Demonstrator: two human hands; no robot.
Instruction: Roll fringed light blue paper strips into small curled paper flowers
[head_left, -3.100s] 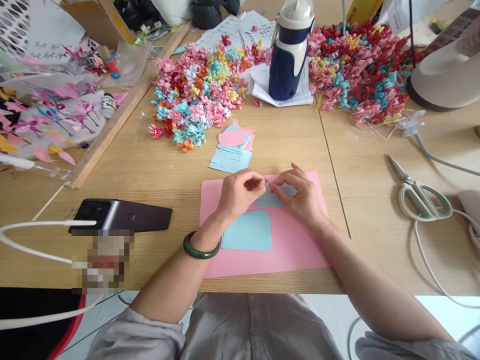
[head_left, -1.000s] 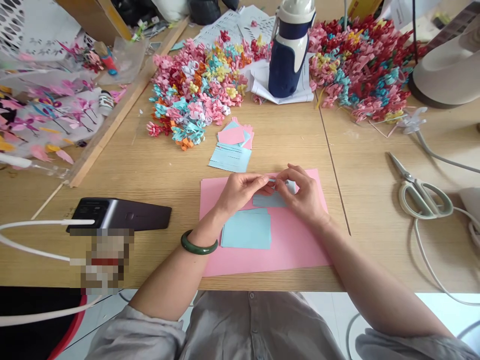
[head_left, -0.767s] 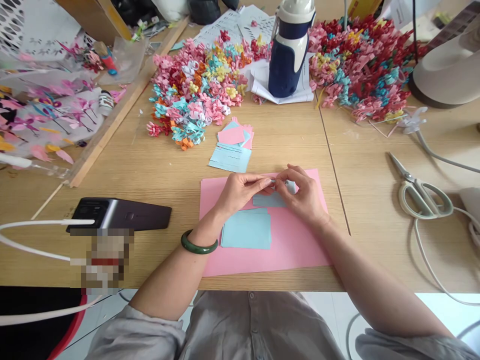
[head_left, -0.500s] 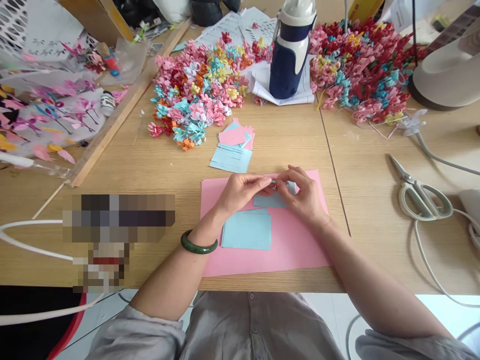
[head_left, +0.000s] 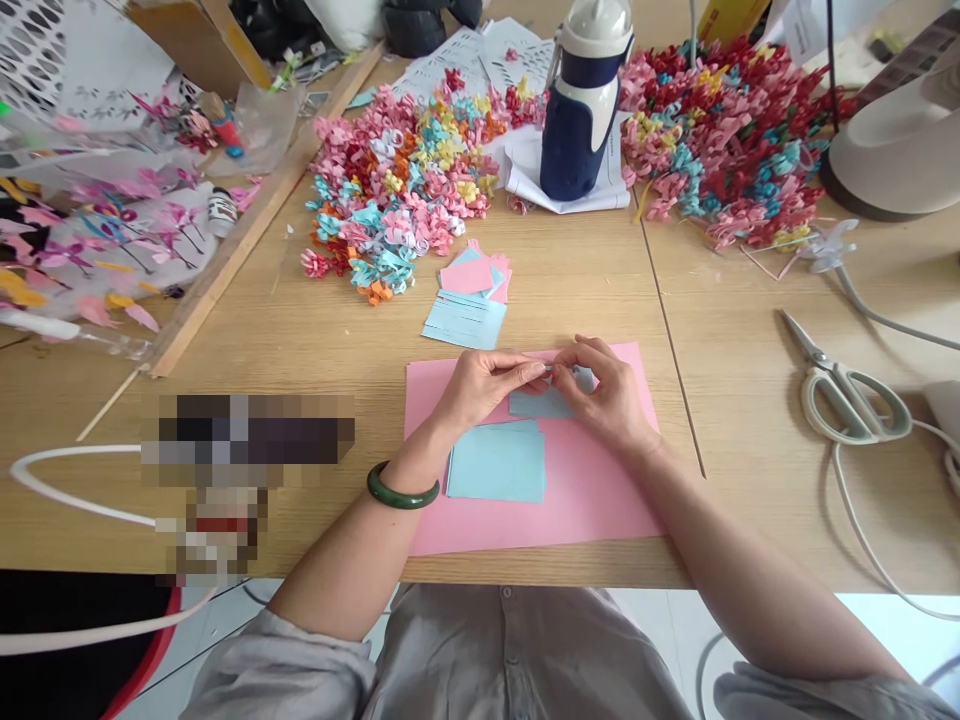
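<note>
My left hand [head_left: 480,385] and my right hand [head_left: 604,395] meet fingertip to fingertip over a pink paper sheet [head_left: 585,500] at the table's front edge. Both pinch the top edge of a small light-blue paper piece [head_left: 536,405] that hangs between them. A stack of light-blue paper rectangles [head_left: 496,462] lies on the pink sheet just below my hands. A green bangle [head_left: 401,492] circles my left wrist.
Cut blue and pink papers [head_left: 469,300] lie beyond the sheet. Two heaps of curled paper flowers [head_left: 405,195] [head_left: 720,130] flank a navy bottle [head_left: 581,110]. Scissors [head_left: 844,390] and a white cable [head_left: 870,540] lie right. A wooden strip [head_left: 240,240] and a bagged flower sheet [head_left: 90,240] sit left.
My fingers have worked slightly along the blue piece's top edge; both hands stay in the same spot. The view has shifted a little.
</note>
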